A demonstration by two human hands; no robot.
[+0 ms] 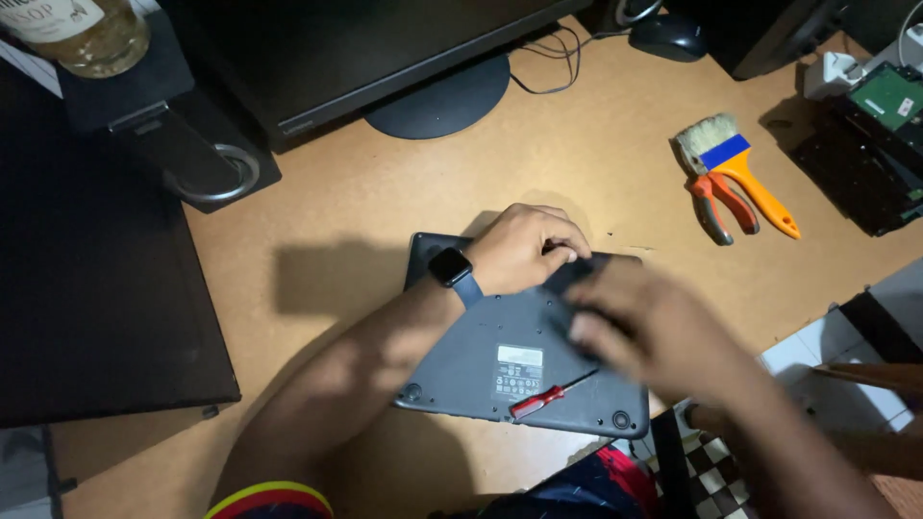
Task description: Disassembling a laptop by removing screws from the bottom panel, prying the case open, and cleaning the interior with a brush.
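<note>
A dark grey laptop [500, 332] lies upside down on the brown desk [365, 211], its base with a white label facing up. My left hand [524, 250], with a dark watch on the wrist, rests closed on the laptop's far edge, fingers curled around something small I cannot make out. My right hand [639, 327] is blurred and hovers over the laptop's right side, fingers bent near a dark part of the base. A small red-handled screwdriver [543, 396] lies loose on the base near the front edge.
A paintbrush with an orange handle [735, 168] and orange-handled pliers [721, 204] lie to the right. A monitor stand [442, 96] and mouse [668, 37] are at the back, circuit boards [875, 135] far right, a dark panel [96, 288] on the left, a bottle [87, 34] top left.
</note>
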